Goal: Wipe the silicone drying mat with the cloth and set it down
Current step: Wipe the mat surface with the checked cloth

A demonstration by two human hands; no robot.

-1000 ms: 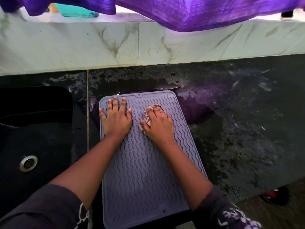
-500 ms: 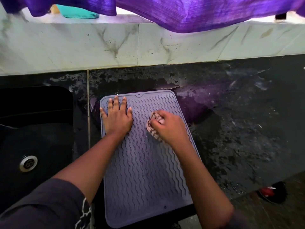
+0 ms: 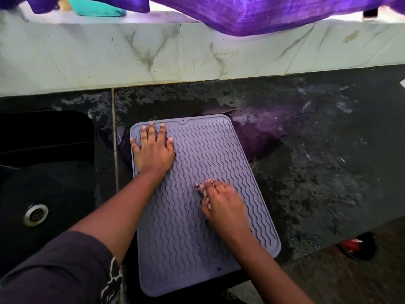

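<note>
Left hand [image 3: 153, 149] laid flat with fingers spread on the grey wavy-ribbed silicone drying mat [image 3: 186, 242], right hand [image 3: 223, 207] nearer the body, blurred, closed over a bunched patterned cloth [image 3: 203, 190] pressed to the mat, black counter [image 3: 317, 172] beneath.

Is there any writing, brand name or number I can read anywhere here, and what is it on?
None can be read.
Mat: wavy ridges only, no brand or label showing.
Left sleeve: a white print, cut off and too blurred to tell letters from pattern.
Cloth under the right hand: a pattern, no words.
Red and black thing on the floor: too small and dim to read.
</note>
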